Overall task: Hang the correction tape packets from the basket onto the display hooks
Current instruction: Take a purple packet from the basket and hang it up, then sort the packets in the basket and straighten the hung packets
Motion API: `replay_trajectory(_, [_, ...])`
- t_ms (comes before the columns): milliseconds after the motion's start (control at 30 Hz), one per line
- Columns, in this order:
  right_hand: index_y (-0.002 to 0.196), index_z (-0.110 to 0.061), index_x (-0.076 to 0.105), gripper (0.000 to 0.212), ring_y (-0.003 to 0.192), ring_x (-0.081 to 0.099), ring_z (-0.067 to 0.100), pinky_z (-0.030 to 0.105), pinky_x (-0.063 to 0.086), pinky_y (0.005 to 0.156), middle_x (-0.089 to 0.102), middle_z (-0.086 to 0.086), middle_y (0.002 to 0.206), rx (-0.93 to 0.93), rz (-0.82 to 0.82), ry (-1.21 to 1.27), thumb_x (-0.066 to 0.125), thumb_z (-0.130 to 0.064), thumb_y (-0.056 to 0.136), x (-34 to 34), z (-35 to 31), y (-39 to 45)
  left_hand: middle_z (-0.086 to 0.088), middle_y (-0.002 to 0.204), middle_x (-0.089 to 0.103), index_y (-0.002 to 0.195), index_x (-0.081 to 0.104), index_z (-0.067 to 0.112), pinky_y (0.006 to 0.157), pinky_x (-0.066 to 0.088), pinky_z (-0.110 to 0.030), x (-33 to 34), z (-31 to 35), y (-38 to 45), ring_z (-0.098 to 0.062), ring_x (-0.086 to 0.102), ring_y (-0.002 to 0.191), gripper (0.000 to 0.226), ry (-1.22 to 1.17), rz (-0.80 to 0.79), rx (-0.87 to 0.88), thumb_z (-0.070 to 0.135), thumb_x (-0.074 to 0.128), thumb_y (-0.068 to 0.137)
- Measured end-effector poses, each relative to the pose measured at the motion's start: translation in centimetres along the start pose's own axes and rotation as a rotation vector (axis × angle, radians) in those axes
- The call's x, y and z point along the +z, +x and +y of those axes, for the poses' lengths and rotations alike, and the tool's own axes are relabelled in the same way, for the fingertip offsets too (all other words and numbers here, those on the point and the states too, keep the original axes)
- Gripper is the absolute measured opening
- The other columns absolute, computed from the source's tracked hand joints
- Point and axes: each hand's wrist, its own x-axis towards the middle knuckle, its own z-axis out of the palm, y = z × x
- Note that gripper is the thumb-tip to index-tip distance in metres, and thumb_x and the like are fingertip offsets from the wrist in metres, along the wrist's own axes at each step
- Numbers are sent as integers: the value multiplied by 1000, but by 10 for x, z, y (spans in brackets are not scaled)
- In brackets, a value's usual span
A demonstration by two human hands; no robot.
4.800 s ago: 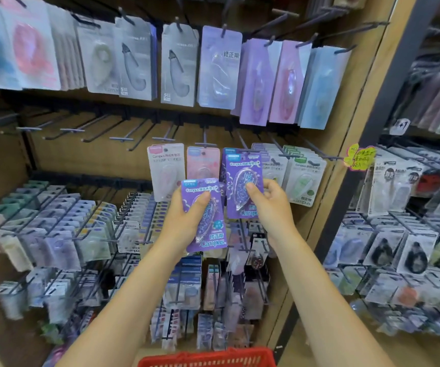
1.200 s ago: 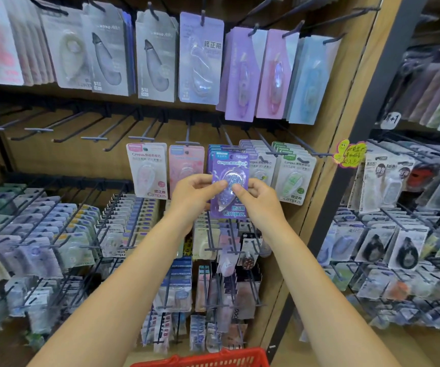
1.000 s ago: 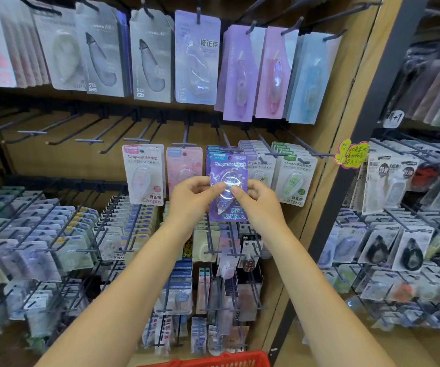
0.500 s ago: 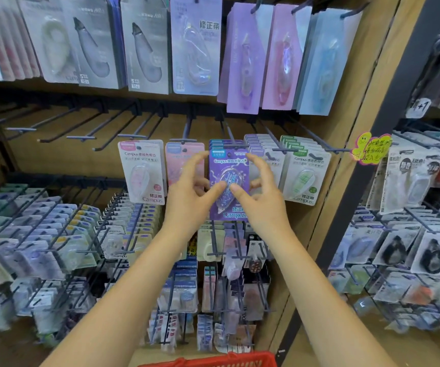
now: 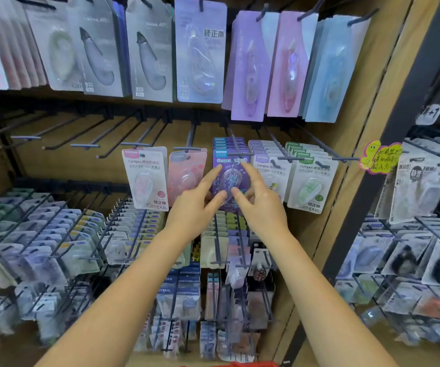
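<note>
- The purple correction tape packet [image 5: 230, 178] hangs at the front of its display hook [image 5: 236, 148], in the middle row of the wooden display wall [image 5: 346, 144], between a pink packet [image 5: 186, 173] and a white-and-purple stack [image 5: 269, 168].
- The left hand [image 5: 195, 202] has straight fingers, forefinger and thumb tip touching the packet's left side.
- The right hand [image 5: 260, 201] mirrors it on the right side, fingers spread, gripping nothing.
- A red basket [image 5: 250, 364] rim shows at the bottom edge.
- A yellow tag [image 5: 379, 160] sticks out from the wall's right edge.
</note>
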Motion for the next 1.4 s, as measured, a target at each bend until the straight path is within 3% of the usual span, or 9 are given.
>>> replay_trajectory(167, [139, -35, 45, 41, 73, 60, 9, 42, 55, 67, 60, -8, 83, 34, 112, 187, 56, -40, 100, 14, 12, -65, 6, 103, 56, 142, 56, 22, 63, 52, -37, 15, -4, -68, -9, 53, 70, 49, -8, 269, 129, 45, 46, 100])
replay_trajectory(267, [128, -35, 50, 30, 73, 60, 8, 37, 53, 66, 59, -10, 82, 81, 19, 219, 53, -42, 99, 50, 30, -128, 5, 97, 57, 129, 66, 14, 52, 47, -29, 39, -30, -125, -9, 52, 65, 42, 48, 276, 138, 40, 47, 101])
replay_trajectory(433, [126, -23, 55, 33, 78, 59, 14, 41, 53, 73, 59, -6, 85, 387, -361, 141, 57, -42, 99, 130, 86, -230, -10, 103, 66, 123, 68, 7, 62, 55, -39, 96, -146, -258, -32, 68, 84, 50, 204, -66, -193, 42, 44, 97])
replay_trajectory(600, [123, -15, 57, 39, 92, 53, 14, 32, 44, 78, 55, -3, 103, 663, -820, 78, 66, -42, 95, 222, 151, -344, -28, 138, 57, 141, 49, 1, 89, 56, -63, 135, -246, -416, -50, 60, 122, 68, 333, -405, -481, 46, 50, 90])
replay_trajectory(767, [135, -5, 51, 53, 116, 58, 27, 32, 45, 90, 56, 11, 135, 778, -1096, 83, 69, -35, 95, 291, 171, -425, -30, 155, 43, 152, 39, -7, 93, 53, -62, 153, -279, -500, -52, 50, 136, 86, 382, -548, -569, 60, 38, 98])
replay_trajectory(933, [131, -8, 55, 62, 136, 37, 31, 38, 39, 104, 48, 16, 139, 831, -960, -155, 78, -40, 84, 317, 175, -470, -25, 165, 28, 159, 26, -2, 100, 49, -60, 155, -286, -536, -47, 40, 145, 93, 312, -519, -602, 61, 47, 94])
replay_trajectory(1033, [123, -16, 59, 54, 130, 46, 31, 44, 41, 105, 54, 11, 135, 840, -903, -206, 77, -45, 81, 315, 178, -479, -21, 170, 17, 163, 14, 4, 109, 42, -62, 153, -283, -538, -44, 30, 151, 101, 264, -537, -629, 66, 48, 90])
replay_trajectory(1200, [120, -19, 57, 43, 95, 70, 15, 32, 54, 77, 62, -10, 103, 975, -947, 103, 79, -30, 85, 311, 157, -479, -21, 170, 15, 163, 13, 3, 112, 40, -63, 152, -274, -537, -44, 27, 153, 107, 210, -520, -684, 73, 47, 89])
replay_trajectory(1400, [121, -15, 59, 43, 93, 57, 15, 25, 42, 71, 58, -7, 114, 979, -1014, 40, 80, -23, 84, 316, 155, -488, -22, 170, 15, 162, 13, 2, 111, 41, -62, 148, -266, -542, -44, 26, 153, 108, 186, -505, -703, 71, 54, 89])
